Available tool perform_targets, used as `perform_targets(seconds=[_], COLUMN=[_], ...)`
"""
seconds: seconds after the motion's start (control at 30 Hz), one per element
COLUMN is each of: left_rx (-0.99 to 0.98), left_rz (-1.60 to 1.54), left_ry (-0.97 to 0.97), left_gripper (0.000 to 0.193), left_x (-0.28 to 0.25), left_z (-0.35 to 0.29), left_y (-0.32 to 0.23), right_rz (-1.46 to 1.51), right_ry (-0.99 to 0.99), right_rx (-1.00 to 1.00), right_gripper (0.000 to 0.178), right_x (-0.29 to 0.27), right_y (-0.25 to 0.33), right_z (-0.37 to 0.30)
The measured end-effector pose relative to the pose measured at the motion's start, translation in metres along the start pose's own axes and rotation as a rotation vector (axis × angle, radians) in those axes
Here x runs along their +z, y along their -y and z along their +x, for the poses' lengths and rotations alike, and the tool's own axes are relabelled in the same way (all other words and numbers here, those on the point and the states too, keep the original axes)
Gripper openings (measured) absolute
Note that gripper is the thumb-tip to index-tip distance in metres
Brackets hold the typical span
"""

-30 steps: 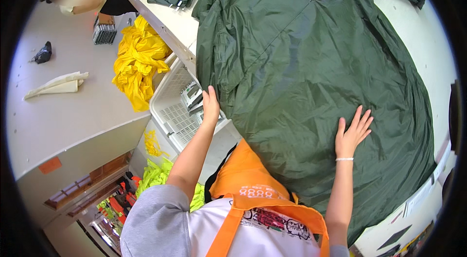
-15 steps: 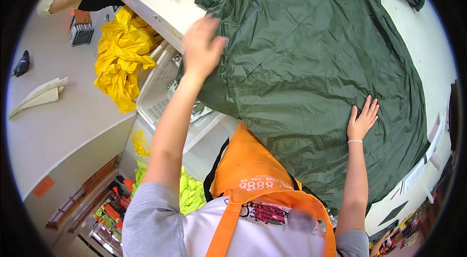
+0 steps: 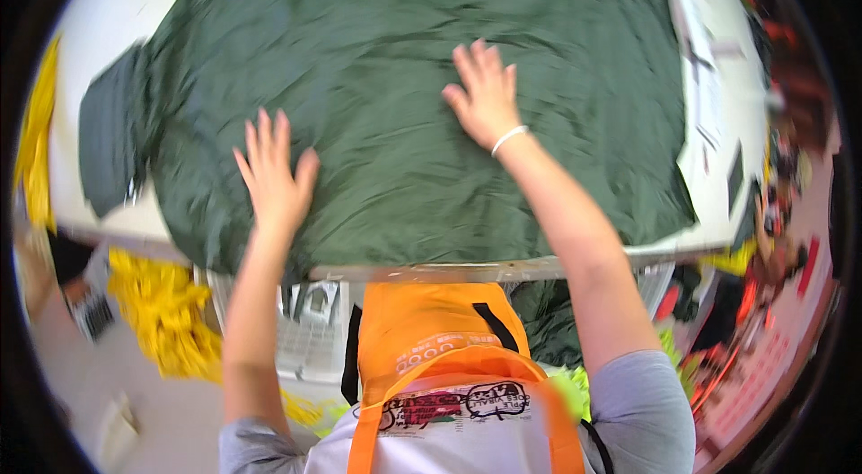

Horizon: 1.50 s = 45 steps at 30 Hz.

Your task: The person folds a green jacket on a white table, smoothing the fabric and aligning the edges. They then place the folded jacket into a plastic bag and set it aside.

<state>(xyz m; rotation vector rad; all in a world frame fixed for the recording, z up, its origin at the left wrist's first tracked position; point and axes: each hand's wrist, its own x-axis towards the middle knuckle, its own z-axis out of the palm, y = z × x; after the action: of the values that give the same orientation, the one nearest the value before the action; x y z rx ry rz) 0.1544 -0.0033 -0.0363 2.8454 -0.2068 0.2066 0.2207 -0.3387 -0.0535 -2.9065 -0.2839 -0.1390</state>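
Observation:
A large dark green garment [image 3: 386, 178] of thin, creased fabric lies spread over the white table [image 3: 85, 52]. On its left part rests my left hand [image 3: 274, 178], palm down with the fingers spread. My right hand [image 3: 487, 101], a white band at its wrist, lies flat near the garment's middle, also with fingers apart. Neither hand grips the cloth. At the left end of the table, a folded dark green stack [image 3: 112, 137] touches or overlaps the garment's edge; which one I cannot tell.
Papers [image 3: 702, 70] lie along the table's right side. Below the front edge stand a white plastic basket [image 3: 310, 339] and a heap of yellow fabric [image 3: 162, 317]. An orange apron [image 3: 431, 317] hangs on my front. At far right, a person [image 3: 779, 254] is partly visible.
My view has turned rightward, so the table edge now runs across in front of me. My left hand has come onto the garment; my right hand now lies farther in on it.

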Motion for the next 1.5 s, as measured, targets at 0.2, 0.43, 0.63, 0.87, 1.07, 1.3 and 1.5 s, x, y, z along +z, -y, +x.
perform_targets(seconds=[0.2,0.43,0.63,0.87,1.07,1.3,1.5], left_rx=[0.056,0.107,-0.303,-0.437,-0.311,-0.599,0.059], left_rz=[0.086,0.304,0.340,0.269,0.184,0.256,0.252], left_ry=[0.249,0.283,0.223,0.325,0.310,0.570,0.227], left_gripper=[0.077,0.076,0.067,0.062,0.061,0.068,0.047], left_x=[0.023,0.028,0.046,0.044,0.045,0.002,0.034], left_z=[-0.062,-0.073,-0.110,-0.111,-0.126,-0.099,0.008], left_y=[-0.068,-0.060,-0.115,-0.164,-0.145,-0.181,-0.283], right_rz=[-0.063,-0.160,1.077,0.407,0.221,0.607,0.897], right_ry=[-0.182,-0.256,-1.038,-0.725,-0.271,0.444,0.098], right_rx=[0.337,1.470,1.344,0.083,0.388,1.140,1.045], right_gripper=[0.056,0.078,0.025,0.015,0.029,0.039,0.055], right_x=[-0.112,-0.196,-0.191,-0.306,-0.285,-0.210,-0.214], right_y=[-0.151,-0.366,-0.353,-0.387,-0.487,-0.496,-0.510], right_z=[-0.181,-0.393,-0.388,-0.288,-0.386,-0.451,-0.393])
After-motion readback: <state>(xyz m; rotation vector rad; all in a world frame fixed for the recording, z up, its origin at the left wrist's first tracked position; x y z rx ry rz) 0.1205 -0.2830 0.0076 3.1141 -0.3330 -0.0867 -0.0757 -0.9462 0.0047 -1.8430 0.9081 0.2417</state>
